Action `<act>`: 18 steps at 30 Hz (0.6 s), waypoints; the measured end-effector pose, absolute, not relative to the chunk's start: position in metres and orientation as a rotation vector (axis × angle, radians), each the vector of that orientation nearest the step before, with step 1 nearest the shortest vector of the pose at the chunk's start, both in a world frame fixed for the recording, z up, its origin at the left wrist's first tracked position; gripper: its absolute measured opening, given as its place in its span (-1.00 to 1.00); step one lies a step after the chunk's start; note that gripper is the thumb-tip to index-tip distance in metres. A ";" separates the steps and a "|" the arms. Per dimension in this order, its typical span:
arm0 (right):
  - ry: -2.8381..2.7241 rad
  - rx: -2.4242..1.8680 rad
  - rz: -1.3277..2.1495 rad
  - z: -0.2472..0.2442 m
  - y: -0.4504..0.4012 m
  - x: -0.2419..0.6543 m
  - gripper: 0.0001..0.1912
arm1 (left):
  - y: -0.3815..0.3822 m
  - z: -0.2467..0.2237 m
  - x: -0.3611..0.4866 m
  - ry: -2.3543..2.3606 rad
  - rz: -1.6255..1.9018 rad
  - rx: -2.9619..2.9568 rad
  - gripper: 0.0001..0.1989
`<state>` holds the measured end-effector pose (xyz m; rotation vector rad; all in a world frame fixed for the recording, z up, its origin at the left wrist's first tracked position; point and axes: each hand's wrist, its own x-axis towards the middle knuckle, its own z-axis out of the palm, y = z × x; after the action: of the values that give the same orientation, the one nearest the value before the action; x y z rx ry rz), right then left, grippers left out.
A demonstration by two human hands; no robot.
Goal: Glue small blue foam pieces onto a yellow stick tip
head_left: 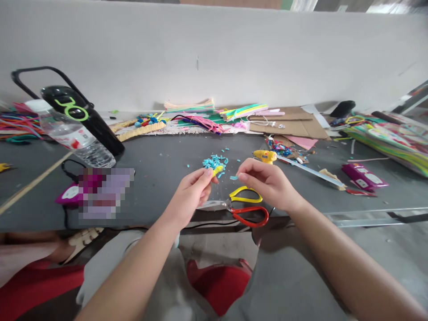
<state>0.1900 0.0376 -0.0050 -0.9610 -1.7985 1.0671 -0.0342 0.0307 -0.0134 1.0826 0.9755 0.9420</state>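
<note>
Near the middle of the head view, my left hand (194, 191) pinches a small yellow piece (217, 170) between thumb and fingers. Just beyond it lies a loose pile of short blue pieces (214, 160), some scattered around. My right hand (264, 180) is closed in a pinch at about the same height. A short blue piece (233, 178) shows right by its fingertips; whether they grip it, I cannot tell. Below the hands, scissors (229, 205) with one yellow and one red handle loop lie spread at the table's front edge.
Behind my right hand lies a yellow glue gun (265, 155) with a clear glue stick (310, 171). A water bottle (80, 138) and a black flask (100, 129) lean at left. Bundles of pipe cleaners (245, 111) and cardboard (294, 121) line the wall. A purple packet (364, 177) is at right.
</note>
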 end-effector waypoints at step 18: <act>-1.855 -1.018 1.002 -0.007 0.037 0.186 -0.79 | 0.028 -0.016 -0.032 1.165 0.846 1.393 -0.55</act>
<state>0.1862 0.0371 -0.0074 -1.0182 -1.8546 1.0020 -0.0324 0.0280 -0.0157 1.3930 1.1645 0.8463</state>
